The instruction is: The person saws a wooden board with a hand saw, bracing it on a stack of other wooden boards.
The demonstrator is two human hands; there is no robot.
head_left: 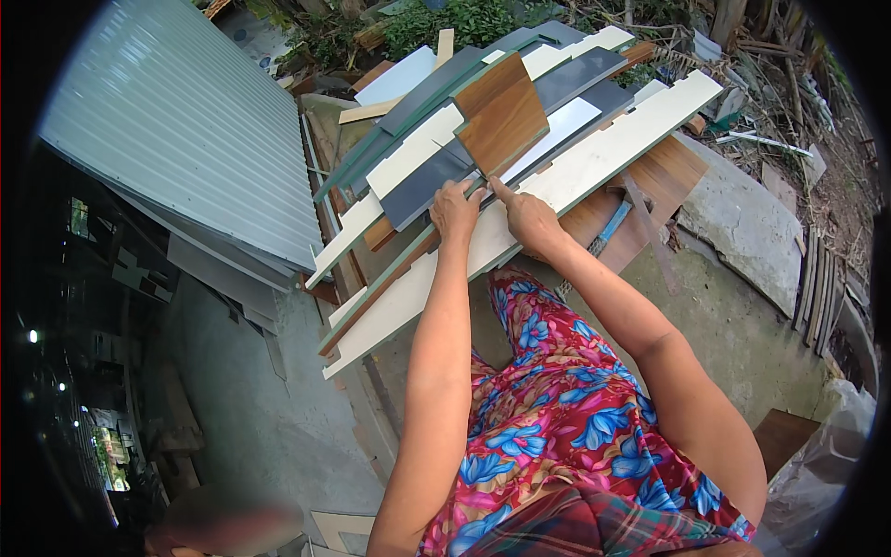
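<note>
Both of my hands meet over a pile of long boards, close to the lower corner of a brown wood-grain board (506, 121). My left hand (453, 213) has its fingers curled at the edge of a dark grey panel (418, 198); what they pinch is too small to make out. My right hand (531, 223) is mostly closed, its index finger stretched toward the wood-grain board's lower corner. Its other fingertips are hidden. Under both hands runs a long cream board (594, 172) with a green edge. A white panel (563, 130) lies beside the wood-grain board.
A wider wood-grain sheet (673, 176) and a blue-handled tool (610, 227) lie right of my right hand. Corrugated metal sheeting (186, 121) stands at left. A concrete slab (742, 232) and scrap lie at right. Another person (227, 524), blurred, is at lower left.
</note>
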